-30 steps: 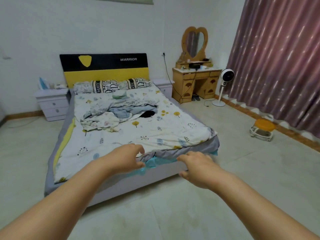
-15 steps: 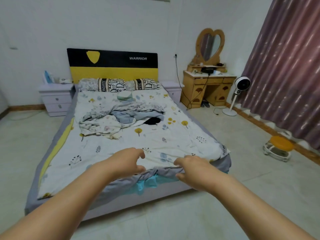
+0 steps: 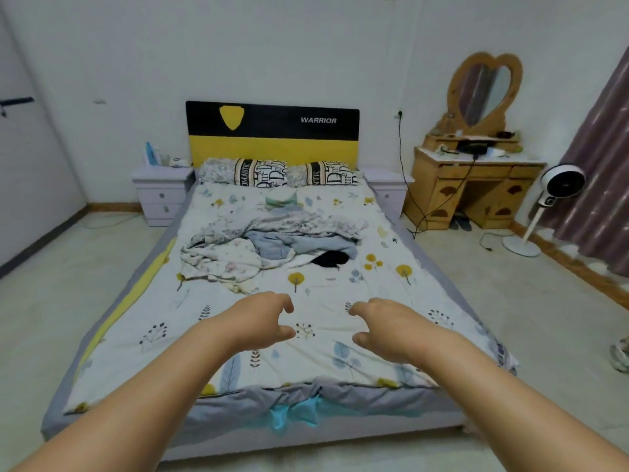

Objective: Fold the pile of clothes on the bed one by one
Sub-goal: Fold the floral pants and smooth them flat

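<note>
- the left hand [image 3: 258,318] and the right hand [image 3: 384,327] reach out side by side over the foot half of the bed, apart from each other, fingers loosely curled downward and holding nothing; whether they touch the sheet cannot be told.
- the bed [image 3: 439,267] fills the middle of the view, covered by a white sheet with yellow and blue plant prints, a grey layer and a bit of turquoise cloth showing at its foot edge.
- a dark pink curtain [image 3: 599,206] hangs at the right.
- a black and yellow headboard [image 3: 272,134] with the word "warrior" stands against the wall.
- the pile of clothes [image 3: 269,247] lies crumpled in the middle of the bed, well beyond the hands: pale floral fabric, a light blue piece and a black piece [image 3: 332,258] at its right side.
- a wooden dressing table [image 3: 473,185] with a heart-shaped mirror [image 3: 485,92] stands right of the bed.
- two pillows [image 3: 279,172] lean at the headboard.
- a white bedside cabinet [image 3: 161,192] sits left of the bed.
- a white standing fan [image 3: 558,185] is beside the curtain.
</note>
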Demonstrator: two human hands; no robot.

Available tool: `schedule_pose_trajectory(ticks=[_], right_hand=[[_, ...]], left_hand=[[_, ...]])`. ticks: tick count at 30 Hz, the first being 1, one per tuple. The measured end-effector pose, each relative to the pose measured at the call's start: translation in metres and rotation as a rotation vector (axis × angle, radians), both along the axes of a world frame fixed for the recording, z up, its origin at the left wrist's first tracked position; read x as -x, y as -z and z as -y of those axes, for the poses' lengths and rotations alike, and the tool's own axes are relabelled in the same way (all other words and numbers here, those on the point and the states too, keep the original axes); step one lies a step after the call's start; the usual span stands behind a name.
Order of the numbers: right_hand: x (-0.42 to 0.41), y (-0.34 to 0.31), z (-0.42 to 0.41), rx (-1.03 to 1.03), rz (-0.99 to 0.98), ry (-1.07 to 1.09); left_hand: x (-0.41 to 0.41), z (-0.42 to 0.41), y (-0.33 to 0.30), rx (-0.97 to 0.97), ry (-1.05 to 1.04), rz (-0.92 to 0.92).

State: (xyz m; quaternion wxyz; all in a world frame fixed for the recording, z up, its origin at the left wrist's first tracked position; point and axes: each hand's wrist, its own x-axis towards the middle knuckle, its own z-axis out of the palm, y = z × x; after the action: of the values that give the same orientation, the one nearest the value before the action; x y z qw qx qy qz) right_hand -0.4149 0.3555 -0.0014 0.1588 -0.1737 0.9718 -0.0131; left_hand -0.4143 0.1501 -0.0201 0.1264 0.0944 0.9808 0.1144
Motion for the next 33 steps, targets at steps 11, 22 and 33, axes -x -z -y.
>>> schedule_pose_trajectory(ticks=[11, 22, 33], right_hand=[[0.130, 0.013, 0.032, 0.009, 0.030, -0.096], [0.249, 0.027, 0.095, 0.016, 0.058, -0.054], [0.356, 0.052, 0.105, 0.012, 0.058, -0.048]], left_hand=[[0.102, 0.031, 0.014, -0.019, -0.145, 0.045], [0.235, 0.105, 0.026, -0.011, -0.139, 0.069], [0.338, 0.125, 0.056, -0.040, -0.179, 0.094]])
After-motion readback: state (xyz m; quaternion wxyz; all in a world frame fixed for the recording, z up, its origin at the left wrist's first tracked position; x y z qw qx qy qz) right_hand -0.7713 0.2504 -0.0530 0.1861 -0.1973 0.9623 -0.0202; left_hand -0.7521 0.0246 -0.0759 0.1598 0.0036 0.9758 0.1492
